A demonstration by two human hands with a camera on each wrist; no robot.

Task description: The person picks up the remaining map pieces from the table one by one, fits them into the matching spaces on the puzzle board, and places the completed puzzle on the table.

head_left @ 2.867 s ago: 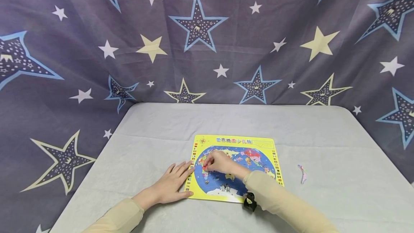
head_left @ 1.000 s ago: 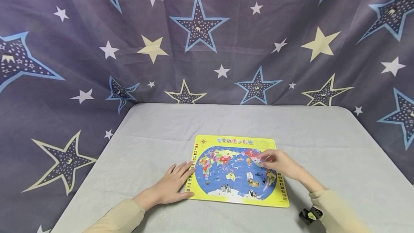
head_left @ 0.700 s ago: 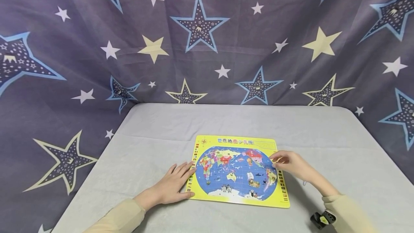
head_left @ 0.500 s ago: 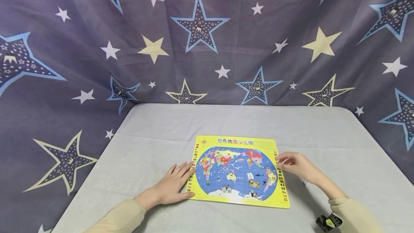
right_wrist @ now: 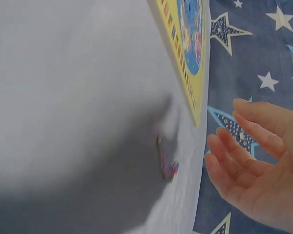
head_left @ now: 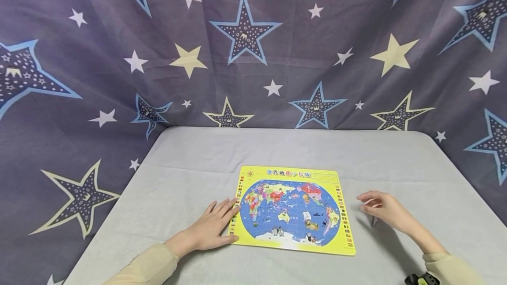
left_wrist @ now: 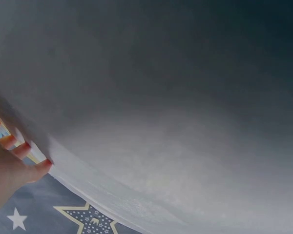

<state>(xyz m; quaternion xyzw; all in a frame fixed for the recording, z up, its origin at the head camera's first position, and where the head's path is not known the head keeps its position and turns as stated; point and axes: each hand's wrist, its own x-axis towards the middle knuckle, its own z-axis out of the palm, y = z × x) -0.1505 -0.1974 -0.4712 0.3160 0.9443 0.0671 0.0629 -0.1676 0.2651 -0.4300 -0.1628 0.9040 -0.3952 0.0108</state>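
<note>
A yellow-framed world map puzzle board [head_left: 293, 201] lies flat on the table, with the blue map in its middle. My left hand [head_left: 207, 231] rests with spread fingers on the board's left edge; its fingertips also show at the edge of the left wrist view. Off the board's right side, my right hand [head_left: 390, 213] hovers over the table, fingers loosely bent and holding nothing. Below it lies a small, narrow pinkish puzzle piece [right_wrist: 166, 163], mostly hidden by the hand in the head view.
A light grey cloth covers the table [head_left: 198, 153]. Behind and beside it hangs a dark curtain [head_left: 166, 21] with star prints. A black wrist strap [head_left: 421, 279] shows at the right sleeve.
My right hand has moved from the map's left part, across the board and off its right edge, to above the small piece. The left hand has stayed on the left edge.
</note>
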